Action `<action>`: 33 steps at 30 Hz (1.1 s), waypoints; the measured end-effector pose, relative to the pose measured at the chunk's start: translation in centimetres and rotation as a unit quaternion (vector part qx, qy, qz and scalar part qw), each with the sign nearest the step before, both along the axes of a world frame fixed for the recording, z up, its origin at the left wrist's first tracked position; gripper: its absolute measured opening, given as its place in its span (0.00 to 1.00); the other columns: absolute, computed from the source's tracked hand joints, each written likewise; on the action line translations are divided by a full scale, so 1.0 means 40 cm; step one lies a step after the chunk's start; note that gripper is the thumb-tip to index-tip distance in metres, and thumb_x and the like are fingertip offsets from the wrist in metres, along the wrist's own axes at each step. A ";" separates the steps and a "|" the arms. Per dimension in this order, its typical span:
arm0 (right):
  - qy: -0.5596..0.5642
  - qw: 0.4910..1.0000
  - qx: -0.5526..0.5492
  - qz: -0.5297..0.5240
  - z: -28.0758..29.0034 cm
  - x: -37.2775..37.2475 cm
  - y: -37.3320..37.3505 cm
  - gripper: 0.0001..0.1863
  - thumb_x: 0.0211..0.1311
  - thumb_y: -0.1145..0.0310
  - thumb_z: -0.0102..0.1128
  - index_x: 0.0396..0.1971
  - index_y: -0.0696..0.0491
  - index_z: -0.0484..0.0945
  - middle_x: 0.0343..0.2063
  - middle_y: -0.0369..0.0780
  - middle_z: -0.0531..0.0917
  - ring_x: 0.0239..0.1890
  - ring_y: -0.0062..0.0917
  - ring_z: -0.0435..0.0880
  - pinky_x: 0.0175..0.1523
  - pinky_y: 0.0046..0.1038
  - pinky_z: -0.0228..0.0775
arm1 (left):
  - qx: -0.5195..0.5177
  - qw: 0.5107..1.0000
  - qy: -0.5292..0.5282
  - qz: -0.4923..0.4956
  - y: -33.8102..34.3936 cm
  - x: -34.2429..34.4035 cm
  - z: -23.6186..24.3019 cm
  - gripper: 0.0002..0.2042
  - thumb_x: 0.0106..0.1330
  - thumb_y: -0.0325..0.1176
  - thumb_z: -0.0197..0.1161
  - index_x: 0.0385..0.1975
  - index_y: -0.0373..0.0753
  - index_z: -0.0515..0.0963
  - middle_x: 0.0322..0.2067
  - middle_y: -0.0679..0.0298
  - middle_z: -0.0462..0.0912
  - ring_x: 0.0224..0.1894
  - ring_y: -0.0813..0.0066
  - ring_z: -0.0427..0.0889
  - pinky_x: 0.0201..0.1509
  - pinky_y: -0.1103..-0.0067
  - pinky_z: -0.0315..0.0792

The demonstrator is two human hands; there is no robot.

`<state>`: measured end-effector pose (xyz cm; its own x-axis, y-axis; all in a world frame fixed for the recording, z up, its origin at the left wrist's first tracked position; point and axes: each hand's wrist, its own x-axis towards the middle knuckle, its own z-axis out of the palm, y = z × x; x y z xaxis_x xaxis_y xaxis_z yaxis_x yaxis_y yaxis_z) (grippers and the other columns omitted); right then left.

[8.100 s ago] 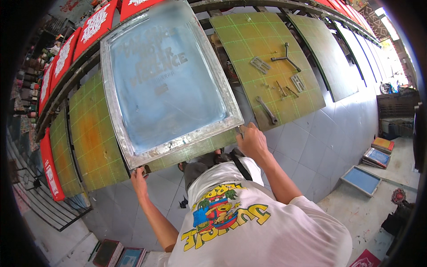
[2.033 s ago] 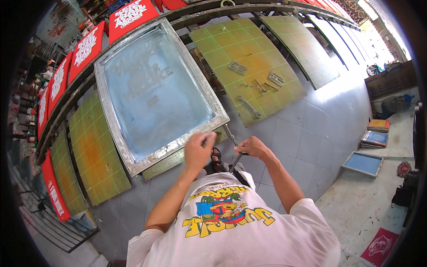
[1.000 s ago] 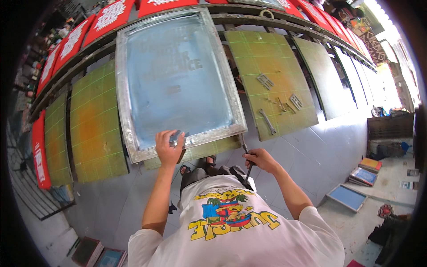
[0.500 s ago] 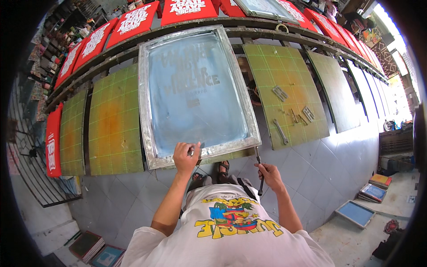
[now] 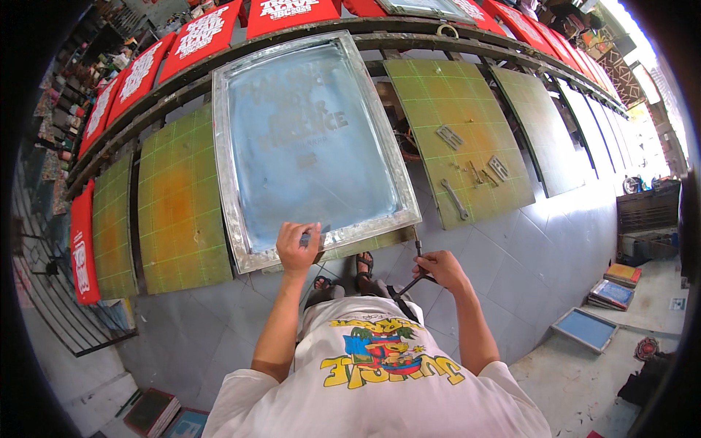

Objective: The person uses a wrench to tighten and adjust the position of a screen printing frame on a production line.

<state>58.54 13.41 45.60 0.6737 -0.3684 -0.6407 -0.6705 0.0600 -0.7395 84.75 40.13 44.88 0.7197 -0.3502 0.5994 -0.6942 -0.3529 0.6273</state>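
A silk-screen frame (image 5: 315, 182) with a pale metal border and blue mesh lies over a printing board in front of me. Faint lettering shows in its mesh. At the frame's near edge, my left hand (image 5: 298, 247) has its fingers curled and thumb raised; whether anything is inside them is hidden. Beyond the frame's near right corner, my right hand (image 5: 442, 269) grips a dark bent-handled socket wrench (image 5: 418, 247). The wrench's tip points up at that corner, and its handle slants down to the left.
On the green gridded board (image 5: 456, 109) to the right lie an open-end spanner (image 5: 454, 200), slotted metal plates (image 5: 449, 137) and small bolts. Another stained green board (image 5: 182, 197) stands left. Red printed shirts (image 5: 204, 33) line the far row. A small blue screen (image 5: 585, 330) sits low at right.
The wrench's handle has swung from pointing straight down to slanting left, and my right hand has turned with it. My left hand stays at the frame's near edge. The whole view has shifted slightly.
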 end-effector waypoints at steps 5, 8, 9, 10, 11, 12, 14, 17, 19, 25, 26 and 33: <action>0.015 0.999 -0.030 0.014 -0.004 -0.005 -0.014 0.13 0.67 0.68 0.65 0.35 0.66 0.85 0.27 0.40 0.87 0.32 0.22 0.87 0.41 0.25 0.80 | -0.014 1.000 -0.005 0.013 -0.017 0.002 0.007 0.07 0.62 0.29 0.71 0.26 0.37 0.79 0.26 0.62 0.81 0.29 0.62 0.78 0.34 0.70 0.71; 0.052 0.997 -0.050 0.025 -0.002 0.018 -0.026 0.17 0.61 0.62 0.73 0.30 0.64 0.85 0.24 0.40 0.86 0.30 0.22 0.87 0.37 0.24 0.77 | -0.028 0.999 0.000 -0.016 -0.053 -0.032 0.054 0.06 0.63 0.29 0.70 0.28 0.36 0.81 0.26 0.62 0.82 0.28 0.64 0.77 0.34 0.69 0.72; 0.065 0.995 -0.065 0.036 0.028 0.041 -0.023 0.19 0.59 0.60 0.75 0.28 0.64 0.85 0.24 0.40 0.86 0.29 0.22 0.86 0.36 0.24 0.76 | -0.029 0.992 0.113 -0.056 -0.067 -0.066 0.063 0.06 0.64 0.31 0.70 0.30 0.35 0.82 0.27 0.62 0.82 0.28 0.64 0.78 0.34 0.70 0.72; 0.079 0.992 -0.083 0.046 0.046 0.048 -0.022 0.20 0.56 0.58 0.77 0.27 0.63 0.85 0.23 0.40 0.86 0.28 0.22 0.86 0.35 0.24 0.75 | -0.031 0.969 0.225 -0.096 -0.087 -0.117 0.073 0.07 0.66 0.33 0.69 0.32 0.35 0.83 0.27 0.61 0.83 0.28 0.64 0.79 0.35 0.70 0.73; 0.080 0.992 -0.084 0.049 0.032 0.043 -0.029 0.21 0.55 0.56 0.78 0.27 0.63 0.85 0.22 0.40 0.85 0.28 0.22 0.85 0.34 0.24 0.75 | -0.035 0.933 0.332 -0.131 -0.111 -0.165 0.079 0.09 0.67 0.35 0.69 0.34 0.34 0.84 0.28 0.61 0.84 0.28 0.64 0.80 0.36 0.71 0.74; 0.081 0.992 -0.084 0.052 0.001 0.033 -0.039 0.22 0.54 0.55 0.79 0.26 0.62 0.84 0.21 0.39 0.85 0.27 0.22 0.85 0.33 0.24 0.74 | 0.021 0.900 0.392 -0.188 -0.136 -0.206 0.074 0.13 0.68 0.40 0.67 0.38 0.34 0.85 0.29 0.60 0.85 0.28 0.66 0.81 0.36 0.72 0.74; 0.090 0.986 -0.117 0.077 0.014 0.049 -0.035 0.21 0.56 0.56 0.77 0.25 0.61 0.83 0.20 0.38 0.83 0.25 0.21 0.83 0.32 0.24 0.74 | 0.108 0.851 0.448 -0.254 -0.174 -0.295 -0.008 0.20 0.69 0.48 0.65 0.42 0.34 0.85 0.29 0.58 0.87 0.29 0.69 0.82 0.37 0.73 0.75; 0.045 0.996 -0.050 0.065 -0.022 0.043 -0.041 0.16 0.61 0.62 0.73 0.29 0.62 0.85 0.22 0.38 0.84 0.29 0.20 0.83 0.35 0.25 0.76 | 0.182 0.775 0.523 -0.305 -0.256 -0.336 -0.068 0.25 0.69 0.54 0.63 0.42 0.32 0.86 0.30 0.58 0.87 0.30 0.74 0.82 0.37 0.75 0.74; 0.040 0.995 -0.059 0.067 -0.029 0.041 -0.036 0.12 0.62 0.67 0.70 0.33 0.63 0.85 0.26 0.39 0.86 0.31 0.20 0.84 0.38 0.25 0.77 | 0.158 0.707 0.622 -0.297 -0.298 -0.348 -0.082 0.26 0.70 0.55 0.63 0.42 0.31 0.86 0.31 0.60 0.87 0.31 0.77 0.81 0.38 0.77 0.74; 0.032 0.994 -0.017 0.104 -0.022 0.036 -0.067 0.10 0.61 0.73 0.67 0.39 0.62 0.86 0.31 0.39 0.88 0.34 0.20 0.85 0.41 0.24 0.77 | -0.001 0.651 0.739 -0.173 -0.364 -0.385 -0.089 0.25 0.65 0.54 0.69 0.43 0.32 0.86 0.36 0.64 0.87 0.37 0.79 0.83 0.40 0.83 0.73; 0.017 0.996 0.016 0.086 -0.019 0.037 -0.072 0.10 0.60 0.73 0.68 0.40 0.61 0.87 0.31 0.39 0.89 0.34 0.19 0.85 0.41 0.24 0.77 | -0.018 0.644 0.745 -0.171 -0.370 -0.388 -0.091 0.25 0.65 0.53 0.70 0.43 0.32 0.86 0.37 0.63 0.88 0.38 0.79 0.83 0.41 0.82 0.74; 0.092 0.968 -0.149 0.178 0.003 0.062 -0.067 0.12 0.58 0.74 0.69 0.42 0.61 0.86 0.33 0.40 0.89 0.35 0.21 0.86 0.42 0.25 0.78 | -0.007 0.676 0.718 -0.169 -0.387 -0.401 -0.127 0.24 0.59 0.51 0.75 0.38 0.31 0.87 0.32 0.61 0.88 0.33 0.79 0.84 0.38 0.81 0.75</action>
<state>61.04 10.74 45.71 0.6762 -0.3214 -0.6629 -0.7317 -0.3975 -0.5537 68.69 24.64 39.78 0.4440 -0.6408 -0.6263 0.5929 -0.3139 0.7416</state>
